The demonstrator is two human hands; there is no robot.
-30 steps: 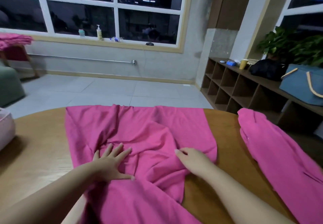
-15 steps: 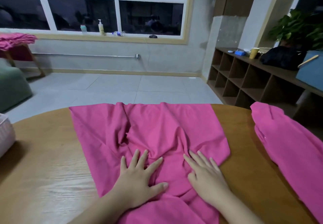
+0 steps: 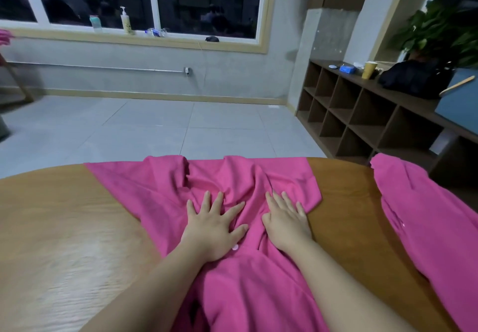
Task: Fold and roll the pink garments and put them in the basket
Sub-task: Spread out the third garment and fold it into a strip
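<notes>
Dim indoor light, wide-angle bend, some blur

The window (image 3: 207, 8) is dark and gives only faint reflections, so it lights nothing. A soft pale sheen lies on the table (image 3: 59, 241) at the left, where the wood grain smears. The floor (image 3: 155, 129) is evenly grey. The shelf (image 3: 362, 124) compartments are in deep shadow. Straight lines bow toward the edges, and the plant (image 3: 439, 31) at far right looks soft and murky.

I see a hot-pink garment (image 3: 160, 192) on my tan wood-grain table (image 3: 64, 228), a second pink garment (image 3: 426, 228) at right, a yellow cup (image 3: 368, 69) on the dark brown shelf (image 3: 362, 114), pale grey floor tiles (image 3: 155, 129).
</notes>
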